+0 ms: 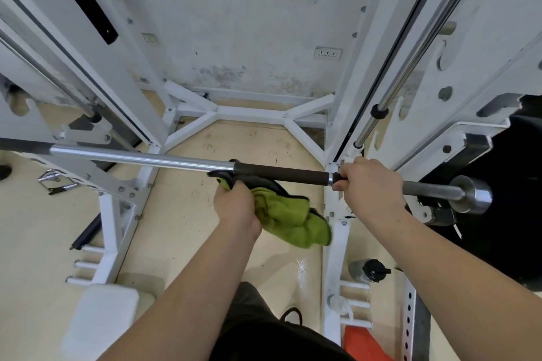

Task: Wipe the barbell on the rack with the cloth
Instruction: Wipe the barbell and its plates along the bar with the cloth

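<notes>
A long steel barbell point(140, 158) lies across the white rack point(123, 202), with a dark grip section point(281, 173) in the middle and a chrome end sleeve point(472, 195) at the right. My left hand point(236, 204) is shut on a green cloth point(289, 218) with a dark edge, pressed against the underside of the bar where the chrome meets the dark grip. Most of the cloth hangs loose below the bar. My right hand point(369, 184) is closed around the bar just right of the dark grip, beside the rack's right upright.
A white bench pad point(99, 319) sits at the lower left. A dark water bottle point(368, 269) rests on the right-hand pegs, an orange object point(363, 343) below it. A chrome guide rod point(410, 53) runs up the right upright. A cable handle point(55, 182) lies on the floor left.
</notes>
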Demonstrator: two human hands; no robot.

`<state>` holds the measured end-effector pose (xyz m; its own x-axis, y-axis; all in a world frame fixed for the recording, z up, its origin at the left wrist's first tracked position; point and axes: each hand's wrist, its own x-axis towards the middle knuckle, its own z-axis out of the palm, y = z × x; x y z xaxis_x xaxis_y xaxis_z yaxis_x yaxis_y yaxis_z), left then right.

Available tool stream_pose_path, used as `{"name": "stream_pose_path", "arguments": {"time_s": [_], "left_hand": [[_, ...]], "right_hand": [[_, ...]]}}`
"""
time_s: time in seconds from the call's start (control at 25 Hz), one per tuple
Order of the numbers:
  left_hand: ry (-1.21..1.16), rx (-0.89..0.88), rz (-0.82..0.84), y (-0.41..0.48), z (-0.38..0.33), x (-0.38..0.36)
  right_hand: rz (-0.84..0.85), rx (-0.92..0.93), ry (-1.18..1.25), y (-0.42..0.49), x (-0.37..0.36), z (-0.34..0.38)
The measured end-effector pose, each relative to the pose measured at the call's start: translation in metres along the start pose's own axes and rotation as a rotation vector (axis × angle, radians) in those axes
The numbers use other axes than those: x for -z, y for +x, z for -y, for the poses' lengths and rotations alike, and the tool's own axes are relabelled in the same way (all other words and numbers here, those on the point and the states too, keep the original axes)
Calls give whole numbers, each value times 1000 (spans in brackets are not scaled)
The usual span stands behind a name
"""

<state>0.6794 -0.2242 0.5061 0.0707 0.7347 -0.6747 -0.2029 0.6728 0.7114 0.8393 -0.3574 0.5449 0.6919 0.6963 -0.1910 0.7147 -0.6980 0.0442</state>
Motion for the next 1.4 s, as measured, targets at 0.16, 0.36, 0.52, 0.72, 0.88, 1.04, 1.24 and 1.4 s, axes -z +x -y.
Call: {"name": "stream_pose_path", "arguments": {"time_s": [0.16, 0.36, 0.52, 0.72, 0.88, 1.04, 1.24, 1.4], "left_hand": [[250, 219, 258, -40, 41, -35], [188, 267, 239, -60, 40, -49], [103, 132, 85, -42, 41, -43], [418, 269, 292, -62, 53, -57], [187, 111, 105, -26, 22, -28], [355, 223, 151, -26, 37, -45], [410, 395, 329, -23, 21, -36], [132, 292, 162, -6, -7, -20]], "right_hand": [[-14, -6, 10, -1, 1, -1], [-43, -14, 22, -3, 1, 1], [-23, -5, 38, 1, -3, -2], [-14, -36, 43, 3, 1, -1], [51, -61, 89, 4, 6, 2], [147, -165, 136, 14, 16, 1], [47, -217, 154, 4, 10, 8], [41, -237, 214, 5, 6, 6]]}}
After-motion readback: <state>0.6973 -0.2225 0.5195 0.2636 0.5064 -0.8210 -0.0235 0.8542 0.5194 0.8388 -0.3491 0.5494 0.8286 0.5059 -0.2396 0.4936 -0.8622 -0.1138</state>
